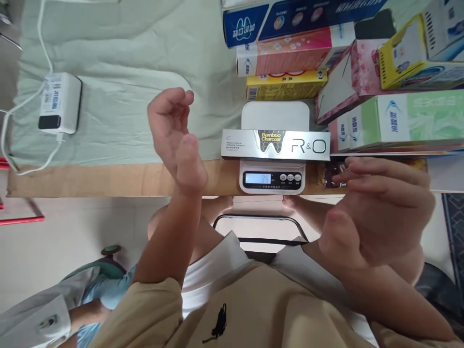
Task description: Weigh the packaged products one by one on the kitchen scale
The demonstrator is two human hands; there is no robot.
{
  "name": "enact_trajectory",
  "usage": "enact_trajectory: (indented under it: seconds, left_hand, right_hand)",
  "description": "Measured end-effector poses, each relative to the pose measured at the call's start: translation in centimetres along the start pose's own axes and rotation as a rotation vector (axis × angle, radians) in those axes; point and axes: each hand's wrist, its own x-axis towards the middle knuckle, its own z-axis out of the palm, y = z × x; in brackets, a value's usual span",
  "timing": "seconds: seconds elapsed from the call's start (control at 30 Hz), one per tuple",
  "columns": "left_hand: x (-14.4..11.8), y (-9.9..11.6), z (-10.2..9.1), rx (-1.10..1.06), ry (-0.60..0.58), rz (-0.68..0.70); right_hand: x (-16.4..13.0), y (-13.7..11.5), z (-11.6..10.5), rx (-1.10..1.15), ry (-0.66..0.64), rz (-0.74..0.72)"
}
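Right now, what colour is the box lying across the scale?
The box is silver with black and yellow printing; see the head view.

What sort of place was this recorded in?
Probably an indoor workroom, perhaps shared, though the view can't settle it. A digital scale bearing a toothpaste box sits at the edge of a cloth-covered table, cartons crowd the right side, and another person is close by at lower left.

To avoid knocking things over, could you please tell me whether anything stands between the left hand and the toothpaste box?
Nothing visible does: between the left hand and the toothpaste box, lying across the scale, only the green cloth and the brown table edge show.
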Motion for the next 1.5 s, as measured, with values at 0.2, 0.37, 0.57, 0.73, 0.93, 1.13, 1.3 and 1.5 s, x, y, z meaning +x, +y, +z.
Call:
enact_trajectory:
  seconds: [0.2,0.37,0.57,0.73,0.93,1.13,1.3,1.5]
  left_hand:
    - [1.5,1.7,0.3,-0.004,-0.093,-0.002]
    - [1.9,4.8,0.4,0.232,-0.598,0.096]
    - [1.6,6.1,1.3,0.437,-0.791,0.142]
    - [2.3,6.3,2.1,0.509,-0.818,0.086]
    - [4.0,6.5,-2.9,0.405,-0.650,-0.094]
    - [5.6,0.8,-10.1,0.449,-0.196,-0.284]
    - [5.4,-3.3,-10.7,0.469,-0.231,-0.470]
    - [5.1,-3.0,-8.9,0.407,-0.373,-0.436]
  right_hand:
    - [0.9,0.4,-0.1,-0.036,0.056,0.031]
    - [0.7,0.6,0.0,-0.023,0.001,0.004]
    - [0.9,-0.7,0.0,-0.014,-0.063,0.050]
    - [0.9,-1.7,0.2,0.026,-0.094,0.029]
    - [1.0,-2.3,0.5,0.061,-0.119,0.000]
    - [1.1,-3.0,1.6,0.070,-0.088,-0.013]
    - [1.0,-2.9,2.3,0.083,-0.095,0.008]
    - [1.4,-2.2,2.0,0.111,-0.083,0.002]
